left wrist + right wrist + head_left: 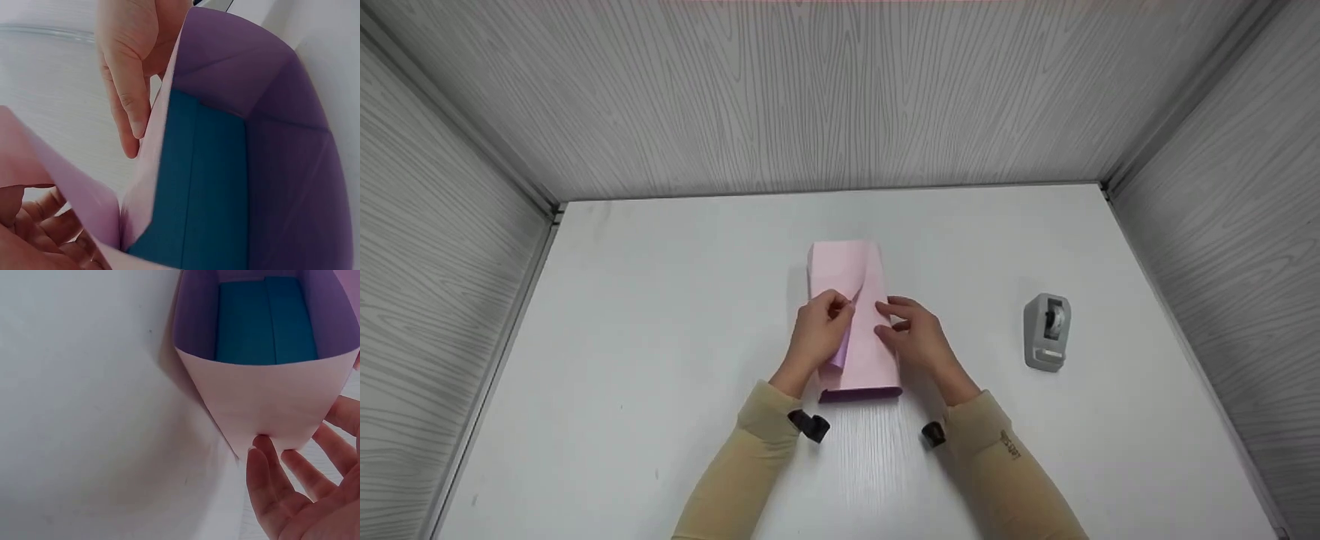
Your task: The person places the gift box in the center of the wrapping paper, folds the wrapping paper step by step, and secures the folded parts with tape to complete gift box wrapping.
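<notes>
A pink paper wrap (877,367), purple on its inner side, stands around a blue box-like object (253,326), which shows through the wrap's open end in both wrist views. In the head view, my left hand (819,330) pinches the free edge of a paper flap near the middle, and the flap's purple side (837,357) curls up beneath it. My right hand (919,336) rests its spread fingertips against the wrap's right side. Those slightly bent fingers (264,478) press the pink outer face in the right wrist view.
A grey tape dispenser (1046,332) with a roll of tape stands on the white table (660,315), to the right of the wrap. Grey wood-grain panels (810,97) enclose the table at the back and both sides. Black straps (810,425) sit at the sleeve cuffs.
</notes>
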Motion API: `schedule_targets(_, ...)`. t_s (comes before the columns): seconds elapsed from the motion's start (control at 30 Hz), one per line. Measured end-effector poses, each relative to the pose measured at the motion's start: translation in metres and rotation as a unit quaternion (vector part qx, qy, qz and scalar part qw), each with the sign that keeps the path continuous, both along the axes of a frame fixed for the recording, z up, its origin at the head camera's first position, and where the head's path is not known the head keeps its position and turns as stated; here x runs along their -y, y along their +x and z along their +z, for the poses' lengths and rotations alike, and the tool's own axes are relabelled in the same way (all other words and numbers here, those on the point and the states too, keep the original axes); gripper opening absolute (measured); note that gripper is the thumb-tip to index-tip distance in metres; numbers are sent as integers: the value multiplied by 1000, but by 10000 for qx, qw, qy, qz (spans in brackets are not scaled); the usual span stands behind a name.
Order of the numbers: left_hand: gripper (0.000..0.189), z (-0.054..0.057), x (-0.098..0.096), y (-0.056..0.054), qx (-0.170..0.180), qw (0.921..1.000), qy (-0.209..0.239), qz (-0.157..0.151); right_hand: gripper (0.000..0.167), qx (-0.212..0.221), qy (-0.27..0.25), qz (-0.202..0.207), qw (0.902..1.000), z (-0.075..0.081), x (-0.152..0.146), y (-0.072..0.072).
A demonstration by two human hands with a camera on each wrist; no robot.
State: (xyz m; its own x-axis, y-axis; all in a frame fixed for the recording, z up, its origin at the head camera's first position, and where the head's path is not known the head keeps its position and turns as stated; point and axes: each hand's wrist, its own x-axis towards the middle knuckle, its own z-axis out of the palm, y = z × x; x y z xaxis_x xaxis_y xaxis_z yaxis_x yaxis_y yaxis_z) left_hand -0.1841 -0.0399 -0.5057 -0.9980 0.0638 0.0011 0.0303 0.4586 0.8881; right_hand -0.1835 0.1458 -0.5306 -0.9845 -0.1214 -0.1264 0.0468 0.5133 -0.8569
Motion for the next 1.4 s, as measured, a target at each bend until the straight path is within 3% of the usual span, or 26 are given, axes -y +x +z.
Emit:
schedule_targets(0.53, 10, -2, 5, 6, -234, 9974, 683, 47, 43, -10, -102, -37, 9999, 1, -1, 2)
schedule_targets(0.83, 8, -5, 1, 3, -425, 9984, 352, -80, 44, -158, 9, -145, 9998, 1, 6, 3)
schedule_targets(1.17, 8, -6, -5, 4, -495, 9988, -3, 28, 43, -185, 65, -289, 9994, 2, 9, 2)
schedule_targets(1.4, 8, -8, -5, 3, -368, 9992, -169, -68, 43, -80, 116, -301, 9994, 1, 9, 1)
